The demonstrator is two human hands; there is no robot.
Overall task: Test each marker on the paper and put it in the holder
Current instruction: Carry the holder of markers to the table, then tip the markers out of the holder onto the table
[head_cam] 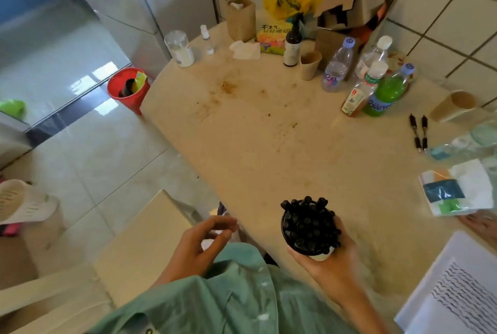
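Note:
My right hand (326, 258) grips a round holder (320, 251) from below, near the table's front edge. The holder is packed with several black markers (309, 223), caps up. My left hand (204, 239) hovers left of it, off the table's edge, fingers loosely curled and holding nothing. A white sheet of paper (457, 288) covered with rows of black squiggles lies at the lower right. Two more black markers (419, 133) lie side by side on the table at the right.
The beige table (269, 132) is stained in the middle. Bottles (382, 91), paper cups (310, 64), a cardboard box (352, 11) and tissues crowd the back by the tiled wall. Plastic packets (457, 188) lie at the right. A red bin (129, 89) stands on the floor.

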